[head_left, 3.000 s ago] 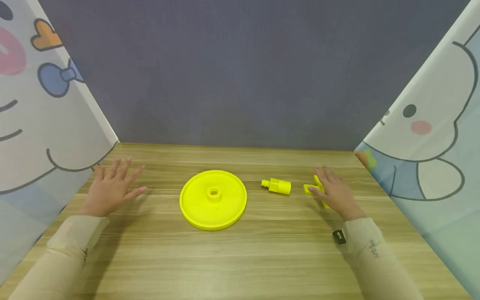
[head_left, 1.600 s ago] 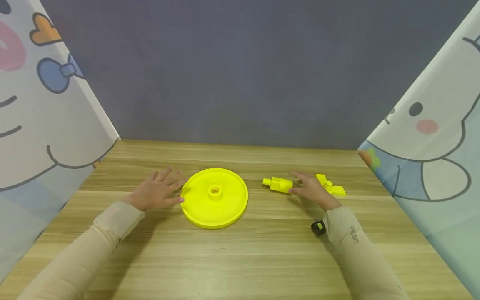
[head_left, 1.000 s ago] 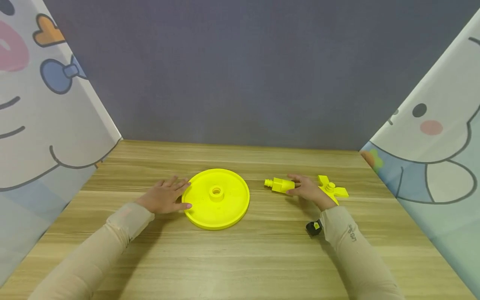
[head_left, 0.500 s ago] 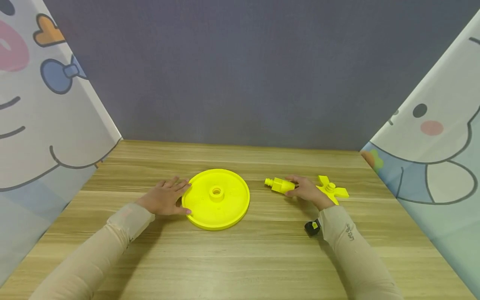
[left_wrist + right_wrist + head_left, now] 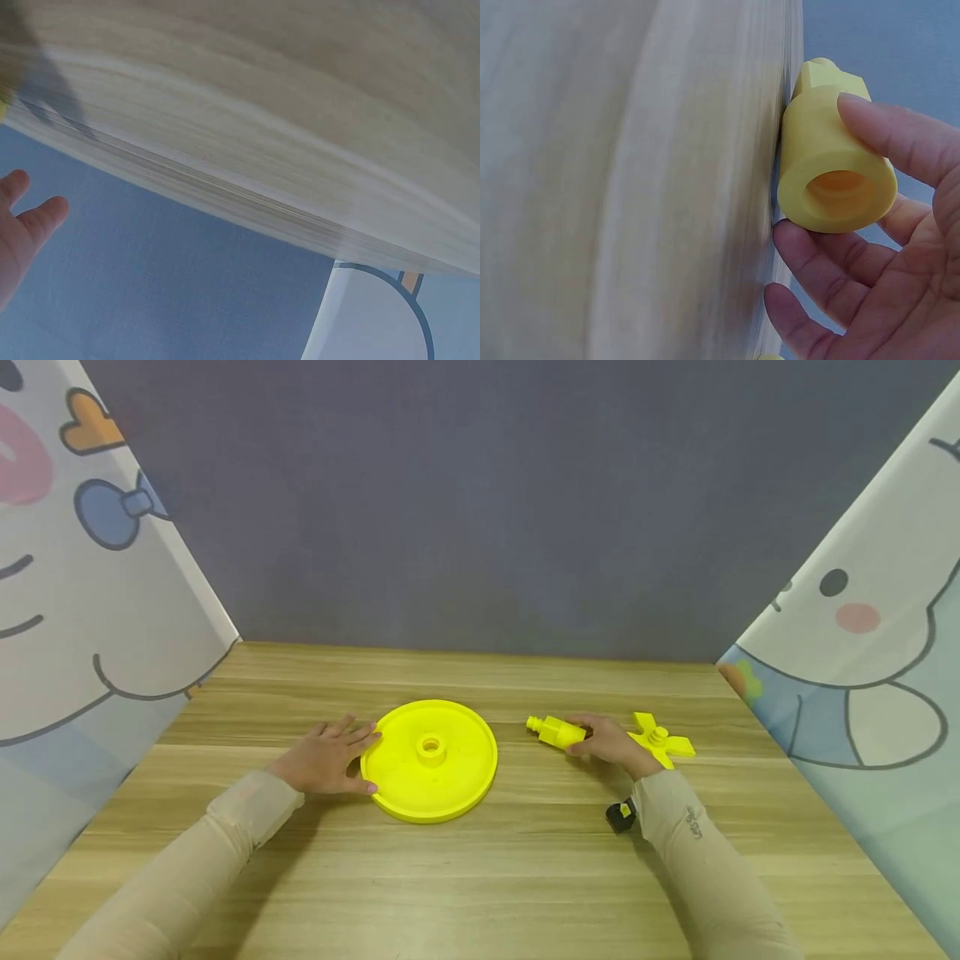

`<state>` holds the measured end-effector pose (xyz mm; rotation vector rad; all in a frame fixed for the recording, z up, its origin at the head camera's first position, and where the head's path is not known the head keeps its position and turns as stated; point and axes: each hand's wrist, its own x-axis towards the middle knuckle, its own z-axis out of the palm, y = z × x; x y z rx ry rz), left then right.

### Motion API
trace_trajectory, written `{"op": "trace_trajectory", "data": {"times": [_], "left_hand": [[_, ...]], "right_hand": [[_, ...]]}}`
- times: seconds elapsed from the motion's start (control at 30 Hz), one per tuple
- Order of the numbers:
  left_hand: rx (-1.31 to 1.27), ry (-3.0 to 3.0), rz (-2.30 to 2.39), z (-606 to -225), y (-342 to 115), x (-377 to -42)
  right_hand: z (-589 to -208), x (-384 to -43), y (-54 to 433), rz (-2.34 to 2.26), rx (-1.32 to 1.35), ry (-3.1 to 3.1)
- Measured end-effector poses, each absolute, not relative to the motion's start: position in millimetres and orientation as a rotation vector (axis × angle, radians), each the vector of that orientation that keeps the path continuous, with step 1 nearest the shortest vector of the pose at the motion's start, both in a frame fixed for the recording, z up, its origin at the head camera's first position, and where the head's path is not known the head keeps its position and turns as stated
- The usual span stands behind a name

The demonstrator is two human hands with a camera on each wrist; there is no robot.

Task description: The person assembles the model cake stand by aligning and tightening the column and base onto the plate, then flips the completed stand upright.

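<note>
A yellow round disc (image 5: 465, 760) with a raised rim and a hollow hub lies flat on the table. My left hand (image 5: 322, 758) rests at its left rim, fingers straight and spread, thumb at the lower left edge. To the disc's right, my right hand (image 5: 607, 743) pinches a yellow threaded connector (image 5: 555, 732) between thumb and fingers. Its ribbed tip points left toward the disc. In the right wrist view the connector (image 5: 817, 135) shows its wide bore facing the camera, with the thumb along its upper side. The left wrist view catches only some fingers (image 5: 45, 217).
A yellow bladed piece (image 5: 678, 746) with a central knob lies just right of my right hand, partly covered by it. A small black device (image 5: 620, 816) sits at the right wrist. Dark panel (image 5: 480, 510) stands behind the wooden table (image 5: 465, 893), printed cloths at both sides.
My left hand has moved right, from bare table to the disc's rim. My right hand has left the bladed piece, moved left and taken hold of the connector, which has turned slightly.
</note>
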<state>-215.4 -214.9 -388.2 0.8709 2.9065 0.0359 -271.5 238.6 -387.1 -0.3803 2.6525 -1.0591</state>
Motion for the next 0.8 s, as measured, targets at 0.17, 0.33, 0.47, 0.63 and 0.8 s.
{"op": "trace_trajectory", "data": {"times": [0.17, 0.33, 0.47, 0.63, 0.8], "left_hand": [[0.866, 2.91, 0.038, -387.2, -215.1, -213.9], [0.877, 2.911, 0.036, -385.8, -214.8, -214.7], [0.872, 2.909, 0.04, -386.5, -216.2, -216.1], [0.864, 2.9, 0.045, -386.6, -215.6, -215.7], [0.85, 2.889, 0.053, -386.0, -214.5, -215.1]], "right_hand": [[-386.3, -272.5, 235.8, -1.045, -0.353, 2.65], [-384.9, -272.6, 235.4, -1.05, -0.326, 2.668], [-384.4, -272.2, 233.6, -1.041, -0.291, 2.698], [-383.8, -271.2, 231.5, -1.083, -0.241, 2.703], [-382.2, -268.0, 228.6, -1.106, -0.238, 2.729]]}}
